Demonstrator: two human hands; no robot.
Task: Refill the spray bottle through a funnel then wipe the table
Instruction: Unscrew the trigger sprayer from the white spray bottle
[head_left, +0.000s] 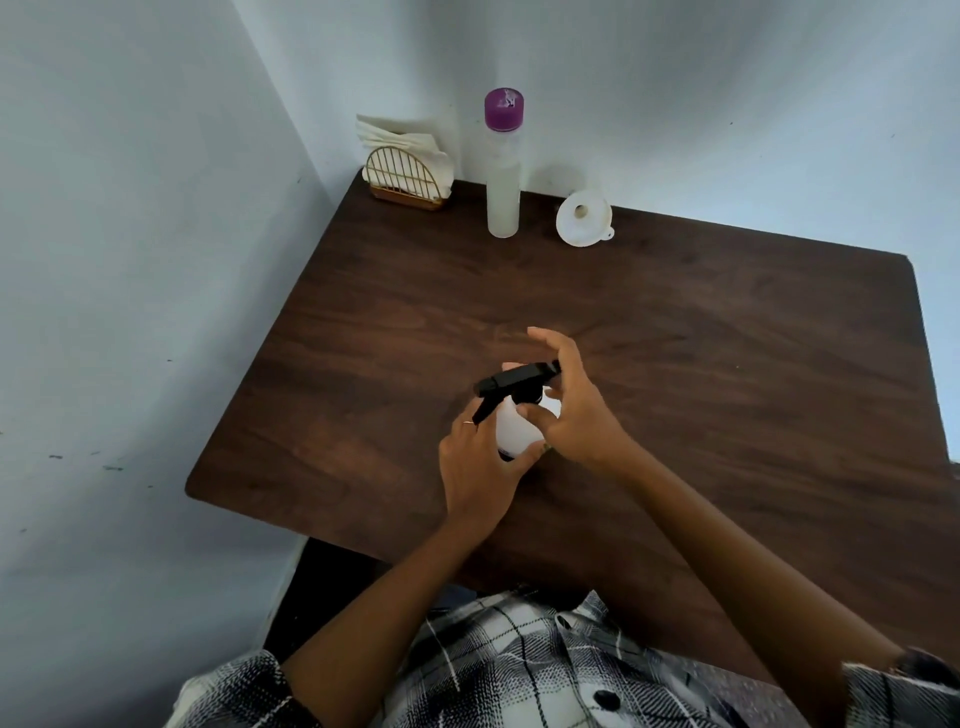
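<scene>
A white spray bottle (511, 426) with a black trigger head (511, 382) stands in the middle of the dark wooden table (727, 364). My left hand (480, 467) grips the bottle's body from the near left side. My right hand (569, 402) holds the black head, thumb on the collar and fingers over its back end. A white funnel (582, 218) lies at the table's far edge. To its left stands a tall clear bottle (503, 187) with a purple cap, partly filled with pale liquid.
A gold wire holder with white napkins (408, 166) sits in the far left corner against the wall. Pale walls close in the table at the back and left. The table's right edge runs out of view.
</scene>
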